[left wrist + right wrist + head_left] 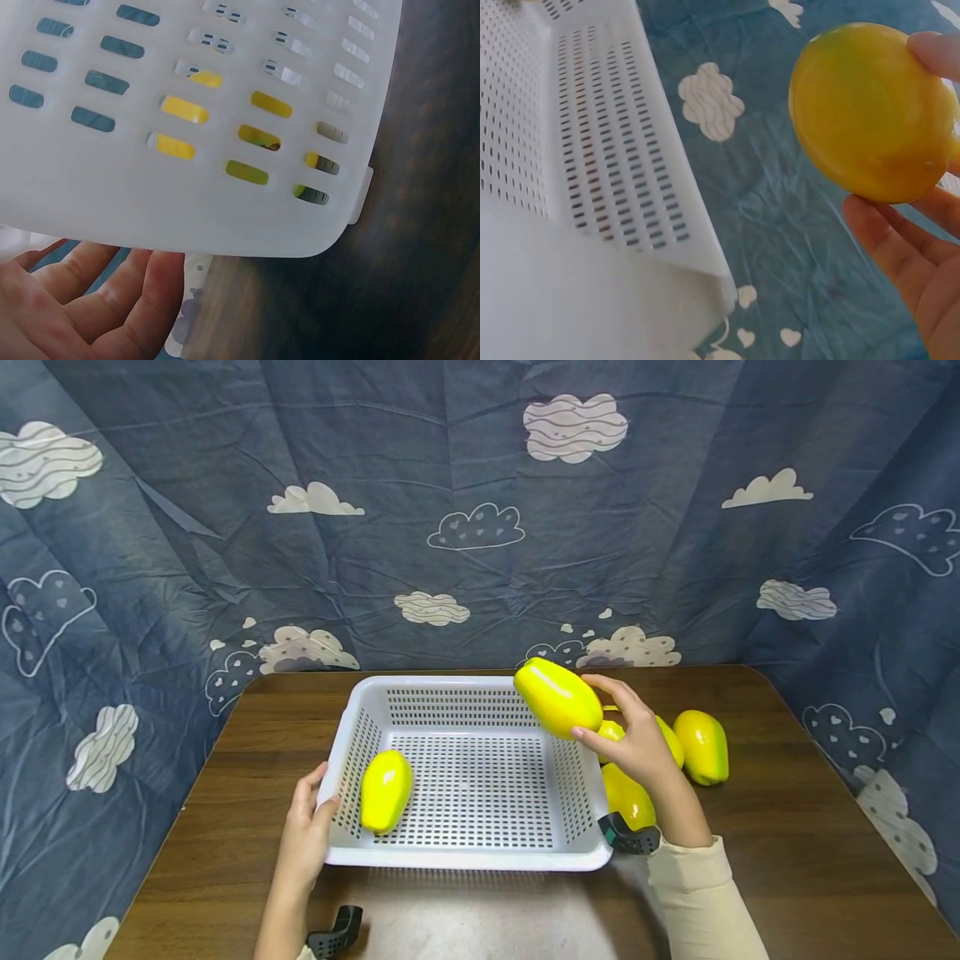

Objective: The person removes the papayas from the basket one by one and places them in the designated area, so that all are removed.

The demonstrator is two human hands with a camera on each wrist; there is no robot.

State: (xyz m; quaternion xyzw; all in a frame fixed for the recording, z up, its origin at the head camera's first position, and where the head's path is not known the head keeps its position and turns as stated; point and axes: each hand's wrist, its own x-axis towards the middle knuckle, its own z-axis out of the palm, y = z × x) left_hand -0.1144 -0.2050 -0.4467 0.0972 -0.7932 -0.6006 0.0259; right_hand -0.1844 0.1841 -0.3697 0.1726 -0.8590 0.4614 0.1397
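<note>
My right hand point(639, 739) holds a glossy yellow papaya point(557, 697) by one end, thumb and fingers on opposite sides. The fruit is over the right side of a white perforated plastic basket point(468, 860). In the right wrist view that papaya point(870, 112) shows a greenish tint and is apart from the basket wall. At the basket's left rim, my left hand point(303, 818) grips the edge; the left wrist view shows its fingers point(154, 300) bent at the rim. Inside the basket, near the left wall, lies another yellow papaya point(386, 792).
Several more papayas lie right of the basket, one with a green side point(701, 747) and one point(628, 797) close against the basket, partly behind my right hand. All stand on a brown wooden table point(787, 860). A blue cloud-patterned curtain point(480, 577) hangs behind.
</note>
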